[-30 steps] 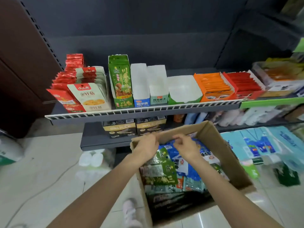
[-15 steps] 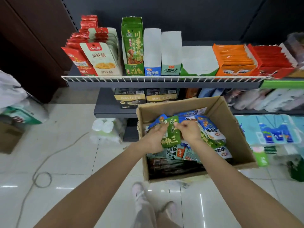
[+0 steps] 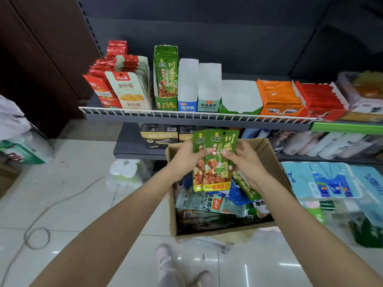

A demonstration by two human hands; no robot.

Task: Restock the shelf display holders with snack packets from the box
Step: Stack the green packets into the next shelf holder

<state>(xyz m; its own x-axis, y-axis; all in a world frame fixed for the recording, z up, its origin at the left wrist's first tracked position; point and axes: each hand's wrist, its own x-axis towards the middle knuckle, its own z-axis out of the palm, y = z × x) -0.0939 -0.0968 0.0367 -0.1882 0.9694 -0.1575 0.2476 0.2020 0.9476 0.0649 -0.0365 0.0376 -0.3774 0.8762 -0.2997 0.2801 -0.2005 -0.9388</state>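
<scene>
Green snack packets (image 3: 215, 160), two overlapped, stand upright above the cardboard box (image 3: 267, 150), pinched between the left hand (image 3: 185, 156) and the right hand (image 3: 246, 160). The matching green display holder (image 3: 165, 79) lies farther off, up-left, nearer the left hand.

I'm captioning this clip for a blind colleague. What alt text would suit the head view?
Both hands, left hand and right hand, hold green snack packets upright above an open cardboard box of mixed packets. Behind it, a shelf carries display holders, including a matching green holder and empty white ones.
</scene>
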